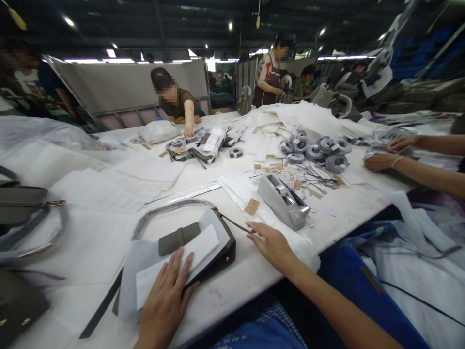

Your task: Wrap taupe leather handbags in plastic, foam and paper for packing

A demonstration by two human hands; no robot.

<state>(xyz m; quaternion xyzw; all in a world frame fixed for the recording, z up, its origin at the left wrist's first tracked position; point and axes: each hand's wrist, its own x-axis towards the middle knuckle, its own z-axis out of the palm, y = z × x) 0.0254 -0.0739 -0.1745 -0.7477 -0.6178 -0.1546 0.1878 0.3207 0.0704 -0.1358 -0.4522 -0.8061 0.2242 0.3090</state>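
Note:
A dark olive handbag (227, 253) lies on its side on the white table in front of me. Its handle (145, 218) is wrapped in clear plastic and arches away from me. White tissue (127, 286) covers much of the bag's face, with a folded white foam strip (205, 245) and the olive flap tab (178, 238) on top. My left hand (163, 295) rests flat on the strip, fingers stretched out. To the right, my right hand (273, 246) pinches the end of a thin dark strap (233, 223) that runs from the bag's upper corner. Another strap end (101, 305) sticks out lower left.
A grey tape dispenser (283, 201) and a brown tag (252, 207) lie beyond my right hand. Coiled straps (319, 148), loose tags and foam sheets (90, 194) cover the table. A blue bin (363, 286) stands lower right. Co-workers' hands (381, 162) work at right and across.

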